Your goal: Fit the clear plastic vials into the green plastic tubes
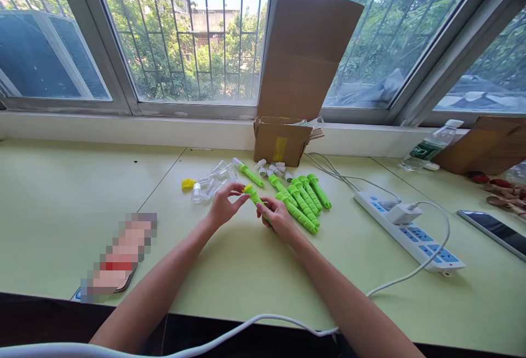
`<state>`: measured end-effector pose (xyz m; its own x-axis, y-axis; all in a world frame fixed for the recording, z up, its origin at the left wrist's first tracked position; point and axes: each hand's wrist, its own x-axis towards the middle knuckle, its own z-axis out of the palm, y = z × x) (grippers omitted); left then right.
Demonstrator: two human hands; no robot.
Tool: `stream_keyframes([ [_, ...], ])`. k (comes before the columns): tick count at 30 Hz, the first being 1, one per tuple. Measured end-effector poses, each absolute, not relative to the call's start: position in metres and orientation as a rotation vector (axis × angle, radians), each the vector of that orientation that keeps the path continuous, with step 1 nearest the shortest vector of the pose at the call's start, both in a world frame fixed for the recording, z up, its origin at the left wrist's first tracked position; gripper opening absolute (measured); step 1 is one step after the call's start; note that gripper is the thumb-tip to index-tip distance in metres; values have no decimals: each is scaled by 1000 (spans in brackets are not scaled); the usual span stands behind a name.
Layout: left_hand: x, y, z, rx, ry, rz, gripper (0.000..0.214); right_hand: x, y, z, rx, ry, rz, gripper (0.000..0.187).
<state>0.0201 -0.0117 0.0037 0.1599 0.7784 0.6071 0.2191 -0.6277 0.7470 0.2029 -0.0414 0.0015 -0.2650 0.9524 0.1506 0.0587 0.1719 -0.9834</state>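
My right hand (277, 215) grips the lower part of a green plastic tube (255, 198), which is tilted with its wider end up and to the left. A yellow ring-like piece (247, 189) sits on that wide end. The fingers of my left hand (227, 203) are closed in a pinch at the yellow piece. Just right of my hands lie several more green tubes (304, 199). Behind them are small white caps (276, 168) and a green tube with a clear top (247, 172). Several clear plastic covers (209, 183) and yellow pieces (188, 184) rest beyond my left hand.
A cardboard box (283, 142) with a raised flap stands against the window sill. To the right are a white power strip (411, 232) with cables, a water bottle (431, 144) and a phone (495, 232). A pixelated phone-like object (119, 257) lies at the left.
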Motion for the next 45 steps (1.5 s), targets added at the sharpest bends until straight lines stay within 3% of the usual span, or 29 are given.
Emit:
stream_keyframes([
  [20, 22, -14, 8, 1874, 951, 1461, 26, 203, -46, 7, -970, -1378, 1521, 34],
  [25, 22, -15, 8, 1886, 934, 1460, 26, 200, -49, 9, -1003, -1432, 1467, 33],
  [29, 22, -15, 7, 1885, 940, 1456, 27, 198, -50, 9, -1041, -1413, 1452, 43],
  [45, 20, -10, 2, 1937, 951, 1432, 28, 200, -43, 2, -1031, -1537, 1314, 38],
])
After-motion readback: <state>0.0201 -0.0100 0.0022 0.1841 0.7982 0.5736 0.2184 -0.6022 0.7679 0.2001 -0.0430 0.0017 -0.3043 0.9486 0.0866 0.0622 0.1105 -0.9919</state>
